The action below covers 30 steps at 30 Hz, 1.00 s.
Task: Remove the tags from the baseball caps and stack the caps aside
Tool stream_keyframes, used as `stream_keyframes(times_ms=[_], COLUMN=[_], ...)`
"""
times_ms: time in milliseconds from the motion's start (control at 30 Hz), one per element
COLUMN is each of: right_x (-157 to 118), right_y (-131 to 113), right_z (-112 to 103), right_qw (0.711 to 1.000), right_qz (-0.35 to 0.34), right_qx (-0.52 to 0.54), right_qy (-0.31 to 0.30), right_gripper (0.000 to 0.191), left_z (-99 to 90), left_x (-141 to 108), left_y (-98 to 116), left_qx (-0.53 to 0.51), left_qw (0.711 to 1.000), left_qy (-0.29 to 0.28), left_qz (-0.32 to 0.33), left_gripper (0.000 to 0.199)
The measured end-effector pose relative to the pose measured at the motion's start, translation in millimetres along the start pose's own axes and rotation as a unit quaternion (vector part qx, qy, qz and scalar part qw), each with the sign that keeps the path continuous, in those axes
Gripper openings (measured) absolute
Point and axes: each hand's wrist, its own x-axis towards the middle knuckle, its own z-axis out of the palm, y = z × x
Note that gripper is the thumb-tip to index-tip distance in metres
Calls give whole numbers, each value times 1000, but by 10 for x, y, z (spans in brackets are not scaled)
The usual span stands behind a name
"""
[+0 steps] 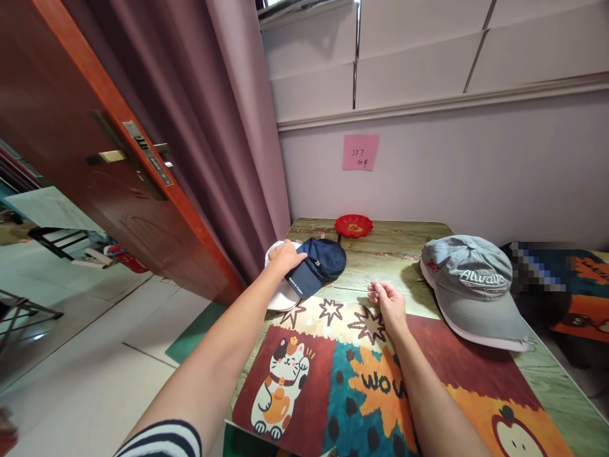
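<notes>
On the left of the table a navy baseball cap (325,259) lies against a white cap (284,301), covering part of it. My left hand (284,257) is closed at the edge where the two caps meet, its thumb on the navy cap; the other fingertips are partly hidden. Over the middle of the table is my right hand (391,303), its fingers curled and thumb pressed in. Whatever is in that pinch is too small to make out. A grey cap (469,279) with raised lettering and a pale brim edge sits to the right, apart from both hands.
A red scalloped dish (353,226) stands at the table's back edge. A colourful printed mat (309,381) covers the front of the wood-patterned table. A pink note (360,152) is on the wall. A curtain (238,127) and a wooden door (118,158) border the left side.
</notes>
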Motion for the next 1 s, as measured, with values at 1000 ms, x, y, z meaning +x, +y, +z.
stream_keyframes(times_ms=[1000], right_x=[108], right_y=[-284], right_z=[-60], right_qw=[978], right_qz=[7], right_qx=[194], right_qy=[-82], right_gripper=[26], left_z=[244], left_x=[-393], left_y=[225], left_qx=[-420], left_qw=[863], left_qy=[-160], left_qz=[232], left_gripper=[19])
